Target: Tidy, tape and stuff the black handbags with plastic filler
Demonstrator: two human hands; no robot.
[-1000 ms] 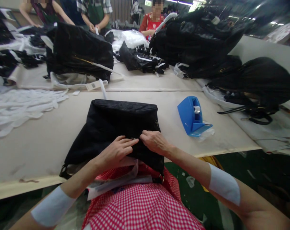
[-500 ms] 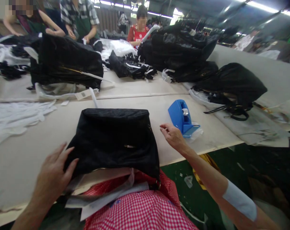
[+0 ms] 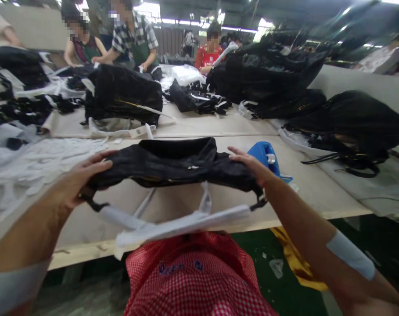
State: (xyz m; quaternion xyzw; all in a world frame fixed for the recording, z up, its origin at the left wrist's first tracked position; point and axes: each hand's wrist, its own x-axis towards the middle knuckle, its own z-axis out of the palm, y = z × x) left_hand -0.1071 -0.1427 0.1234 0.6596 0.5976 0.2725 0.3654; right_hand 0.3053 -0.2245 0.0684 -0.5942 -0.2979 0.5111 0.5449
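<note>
A black handbag (image 3: 173,164) is stretched between my two hands above the near part of the table. Its strap, wrapped in white paper (image 3: 173,228), hangs toward my checked apron. My left hand (image 3: 90,175) grips the bag's left end, thumb on top and the other fingers partly hidden. My right hand (image 3: 248,164) is closed round the right end, with its fingertips showing over the top edge. A small gold zip pull shows near the middle of the bag. Just beyond my right hand stands a blue tape dispenser (image 3: 263,153), partly covered by my forearm.
White paper strips (image 3: 44,162) lie on the table (image 3: 318,184) at left. Black bags (image 3: 123,94) and a tall bag pile (image 3: 265,70) stand farther back. Another black bag (image 3: 354,127) lies at right. Several people work across the table. Yellow cloth (image 3: 298,259) hangs below the table edge.
My right hand has moved from beside the dispenser onto the bag's right end. The left has taken the left end. The bag is raised and tilted, and its wrapped strap now hangs in view.
</note>
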